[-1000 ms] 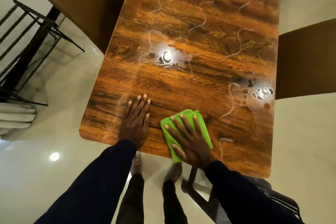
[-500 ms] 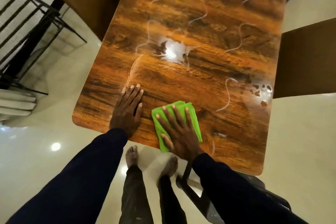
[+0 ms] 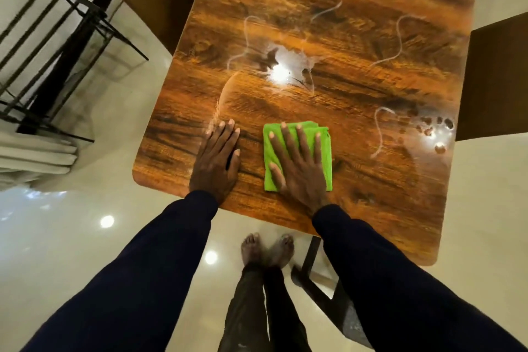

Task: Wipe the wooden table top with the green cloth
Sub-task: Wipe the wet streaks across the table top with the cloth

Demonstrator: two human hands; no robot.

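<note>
The right hand lies flat, palm down, on the green cloth. Its fingers are straight and spread and its thumb is out to the side, pressing rather than gripping. The cloth is a folded pad, nearly square, so it shows no clear long axis. Its sides run in line with the fingers, which point away from the person up the wooden table top. Green shows past the fingertips, beyond the little finger and beside the thumb. The middle of the cloth is hidden under the palm, and stacked folds show at the corner ahead of the little finger.

Just beside the thumb side, apart from the cloth, the left hand rests flat on bare wood with its fingers together.

Ahead of the fingertips lies a wet patch washed out by a lamp's glare. Thin white squiggles trail across the wood. Outward from the little finger sits a cluster of droplets, partly lost in glare. The far end of the table is cut off.
</note>
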